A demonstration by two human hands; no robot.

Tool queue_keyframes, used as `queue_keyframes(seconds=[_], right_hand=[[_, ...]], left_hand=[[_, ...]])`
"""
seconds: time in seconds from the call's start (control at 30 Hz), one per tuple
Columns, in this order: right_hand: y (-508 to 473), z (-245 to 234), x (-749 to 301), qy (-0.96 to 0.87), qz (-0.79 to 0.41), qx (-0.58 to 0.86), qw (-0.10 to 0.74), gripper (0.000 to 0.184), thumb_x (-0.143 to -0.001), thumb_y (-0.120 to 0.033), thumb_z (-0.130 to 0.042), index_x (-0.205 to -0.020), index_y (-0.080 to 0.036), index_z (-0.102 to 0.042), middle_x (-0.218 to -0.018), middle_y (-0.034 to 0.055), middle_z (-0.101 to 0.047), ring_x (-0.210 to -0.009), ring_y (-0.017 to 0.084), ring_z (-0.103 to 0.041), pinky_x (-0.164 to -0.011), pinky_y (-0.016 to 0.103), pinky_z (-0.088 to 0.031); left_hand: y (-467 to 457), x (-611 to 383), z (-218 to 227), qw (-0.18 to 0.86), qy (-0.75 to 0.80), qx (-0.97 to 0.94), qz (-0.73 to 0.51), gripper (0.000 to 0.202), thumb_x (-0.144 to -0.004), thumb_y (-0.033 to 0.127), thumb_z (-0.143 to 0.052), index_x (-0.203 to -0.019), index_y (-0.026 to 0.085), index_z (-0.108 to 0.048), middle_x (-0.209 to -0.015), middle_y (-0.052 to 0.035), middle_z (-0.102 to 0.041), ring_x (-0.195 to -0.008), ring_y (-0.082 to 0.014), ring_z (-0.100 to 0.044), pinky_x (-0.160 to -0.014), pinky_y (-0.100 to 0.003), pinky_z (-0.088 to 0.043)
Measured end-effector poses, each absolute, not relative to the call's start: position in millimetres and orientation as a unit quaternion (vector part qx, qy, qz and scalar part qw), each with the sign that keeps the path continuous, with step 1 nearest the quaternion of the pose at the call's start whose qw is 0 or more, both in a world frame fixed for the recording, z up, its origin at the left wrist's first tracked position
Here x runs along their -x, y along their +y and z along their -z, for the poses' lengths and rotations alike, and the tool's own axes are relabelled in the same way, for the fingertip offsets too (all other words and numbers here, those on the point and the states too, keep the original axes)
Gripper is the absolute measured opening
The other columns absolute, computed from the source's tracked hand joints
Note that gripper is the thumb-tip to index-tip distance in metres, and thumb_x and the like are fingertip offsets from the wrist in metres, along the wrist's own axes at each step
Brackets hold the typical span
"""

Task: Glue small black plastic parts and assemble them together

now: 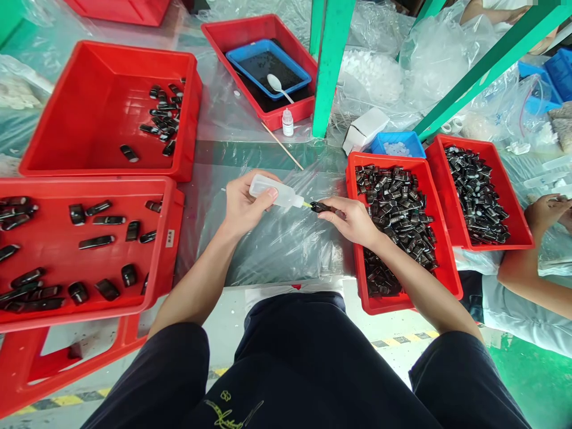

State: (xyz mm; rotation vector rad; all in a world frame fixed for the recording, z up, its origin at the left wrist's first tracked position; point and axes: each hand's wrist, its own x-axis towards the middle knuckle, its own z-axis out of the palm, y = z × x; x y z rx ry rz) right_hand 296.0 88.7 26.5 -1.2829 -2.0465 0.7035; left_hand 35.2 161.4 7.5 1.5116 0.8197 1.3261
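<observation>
My left hand [250, 202] is wrapped round a translucent white squeeze bottle [279, 192], tilted on its side with its thin nozzle pointing right. Between the fingertips of my right hand [351, 217] is a small glossy black plastic part [320, 207]. The nozzle tip meets the part or sits right beside it; I cannot tell whether they touch. Just right of my right hand stands a red bin [361, 262] heaped with many similar black parts [397, 208].
At left, two red bins [80, 113] hold scattered black parts. Behind my hands are a red tray [263, 113] with a blue tray [250, 53] and white spoon [277, 84], a small bottle [287, 123], a wooden stick [282, 146] and a green post [330, 65]. A co-worker's arm [531, 256] is at right.
</observation>
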Motion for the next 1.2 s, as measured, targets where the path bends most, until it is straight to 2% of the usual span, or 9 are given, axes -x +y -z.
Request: queue_keyframes(seconds=[0.23, 0.4, 0.53, 0.67, 0.8, 1.2], right_hand=[[88, -27, -295, -0.769, -0.269, 0.484, 0.320, 0.060, -0.103, -0.070, -0.054, -0.114, -0.017, -0.080, -0.098, 0.0098, -0.080, -0.078, 0.020, -0.067, -0.073, 0.030, -0.049], [88, -27, -295, -0.768, -0.270, 0.488, 0.315, 0.062, -0.103, -0.071, -0.053, -0.114, -0.017, -0.080, -0.096, 0.0093, -0.079, -0.073, 0.018, -0.064, -0.071, 0.030, -0.047], [89, -27, -295, -0.763, -0.272, 0.495, 0.315, 0.063, -0.103, -0.072, -0.052, -0.114, -0.017, -0.080, -0.097, 0.0092, -0.079, -0.069, 0.017, -0.060, -0.069, 0.029, -0.046], [89, -27, -295, -0.762, -0.273, 0.497, 0.314, 0.063, -0.104, -0.071, -0.052, -0.115, -0.016, -0.080, -0.097, 0.0089, -0.079, -0.069, 0.016, -0.058, -0.070, 0.029, -0.046], [89, -27, -295, -0.761, -0.272, 0.500, 0.312, 0.063, -0.103, -0.072, -0.052, -0.115, -0.017, -0.080, -0.096, 0.0083, -0.079, -0.067, 0.016, -0.057, -0.069, 0.029, -0.045], [88, -28, -295, -0.765, -0.270, 0.495, 0.312, 0.063, -0.103, -0.071, -0.052, -0.117, -0.016, -0.080, -0.101, 0.0094, -0.080, -0.067, 0.016, -0.058, -0.069, 0.029, -0.046]], left_hand=[[161, -35, -8, 0.445, 0.344, -0.639, -0.524, 0.049, -0.082, 0.070, -0.079, -0.088, 0.022, -0.076, -0.067, -0.0013, -0.066, -0.045, -0.0105, -0.048, -0.044, -0.028, -0.036], [159, -34, -7, 0.395, 0.353, -0.666, -0.525, 0.046, -0.087, 0.068, -0.075, -0.089, 0.023, -0.075, -0.065, -0.0007, -0.063, -0.045, -0.0113, -0.047, -0.045, -0.029, -0.037], [153, -35, -13, 0.345, 0.353, -0.674, -0.549, 0.043, -0.084, 0.066, -0.076, -0.089, 0.023, -0.076, -0.074, -0.0030, -0.071, -0.055, -0.0139, -0.056, -0.051, -0.030, -0.041], [147, -34, -19, 0.303, 0.363, -0.692, -0.546, 0.043, -0.081, 0.063, -0.077, -0.089, 0.021, -0.076, -0.078, -0.0031, -0.073, -0.063, -0.0162, -0.062, -0.058, -0.030, -0.046], [145, -34, -22, 0.297, 0.366, -0.697, -0.541, 0.038, -0.082, 0.058, -0.078, -0.089, 0.021, -0.076, -0.079, -0.0024, -0.072, -0.064, -0.0153, -0.061, -0.059, -0.029, -0.046], [143, -33, -23, 0.305, 0.390, -0.698, -0.517, 0.038, -0.079, 0.056, -0.078, -0.089, 0.020, -0.076, -0.076, -0.0019, -0.072, -0.060, -0.0136, -0.057, -0.056, -0.028, -0.041]])
